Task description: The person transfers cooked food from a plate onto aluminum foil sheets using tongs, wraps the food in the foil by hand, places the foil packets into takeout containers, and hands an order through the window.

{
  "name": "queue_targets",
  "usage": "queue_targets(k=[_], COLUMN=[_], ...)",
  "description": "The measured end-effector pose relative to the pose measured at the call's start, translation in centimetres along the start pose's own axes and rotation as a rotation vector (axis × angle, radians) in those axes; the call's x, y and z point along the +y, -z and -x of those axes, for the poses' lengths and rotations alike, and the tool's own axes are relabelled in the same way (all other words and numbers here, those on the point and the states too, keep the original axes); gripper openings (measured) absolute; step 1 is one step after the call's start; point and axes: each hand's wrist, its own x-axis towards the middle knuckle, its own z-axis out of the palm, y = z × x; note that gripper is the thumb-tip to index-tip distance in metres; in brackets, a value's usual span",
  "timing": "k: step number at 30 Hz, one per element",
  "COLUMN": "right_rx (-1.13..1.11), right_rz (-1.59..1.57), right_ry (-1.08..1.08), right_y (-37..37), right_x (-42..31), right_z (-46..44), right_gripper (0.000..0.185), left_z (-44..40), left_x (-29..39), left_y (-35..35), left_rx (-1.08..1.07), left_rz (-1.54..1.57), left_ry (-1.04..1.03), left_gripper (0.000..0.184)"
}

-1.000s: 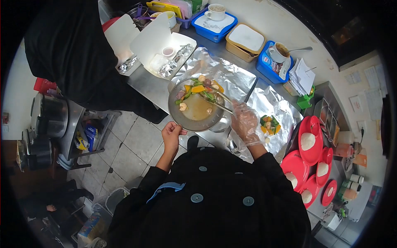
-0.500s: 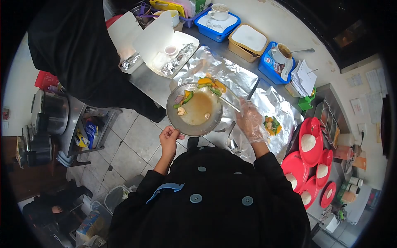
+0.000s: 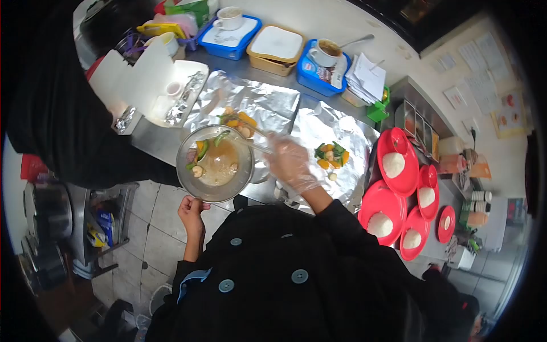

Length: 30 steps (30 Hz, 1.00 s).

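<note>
My left hand point(image 3: 193, 210) grips the near rim of a round metal bowl point(image 3: 190, 190) holding brownish liquid, a few vegetable pieces and shrimp. My right hand point(image 3: 290, 163), in a clear plastic glove, is closed on metal tongs point(image 3: 254, 145), which reach over the bowl's right side. Just beyond the bowl, orange and green vegetables point(image 3: 246, 121) lie on a foil sheet point(image 3: 268, 98). Right of my gloved hand, a second vegetable pile point(image 3: 332, 155) with shrimp rests on another foil sheet point(image 3: 356, 135). The tongs' tips are hard to make out.
Red plates point(image 3: 373, 199) with white rice mounds stand at right. Open white boxes point(image 3: 191, 80) with foil packets are at the back left, beside a person in black point(image 3: 62, 114). Tubs point(image 3: 276, 48) with cups and papers point(image 3: 364, 77) line the wall.
The view has turned to the right. Vegetables have moved from the bowl to the foil beyond it, and fewer remain in the bowl. Both hands keep their holds.
</note>
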Motion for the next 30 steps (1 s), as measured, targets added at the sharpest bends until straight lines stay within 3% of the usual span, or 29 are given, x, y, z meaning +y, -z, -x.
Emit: queue_targets(k=[1, 7, 11, 18, 24, 30], right_rx=[-0.075, 0.088, -0.045, 0.111, -0.155, -0.32], right_rz=[-0.009, 0.111, 0.116, -0.004, 0.109, 0.304], right_ry=[-0.001, 0.104, -0.069, 0.013, 0.014, 0.219], right_y=[0.4, -2.8, -1.0, 1.3, 3.2, 5.0], right_x=[-0.8, 1.0, 1.6, 2.7, 0.5, -0.8], right_z=[0.1, 0.6, -0.1, -0.9, -0.4, 2.7], right_gripper=[0.05, 0.049, 0.056, 0.048, 0.043, 0.041], left_z=[0.0, 0.1, 0.2, 0.7, 0.4, 0.1], left_x=[0.0, 0.8, 0.4, 0.9, 1.1, 1.3], left_y=[-0.3, -0.6, 0.0, 0.0, 0.0, -0.4], left_rx=[-0.017, 0.021, 0.009, -0.001, -0.01, -0.015], left_rz=[-0.004, -0.012, -0.02, -0.025, 0.014, 0.017], left_ry=[0.004, 0.005, 0.029, 0.065, 0.043, 0.037], left_gripper=[0.012, 0.013, 0.013, 0.01, 0.013, 0.013])
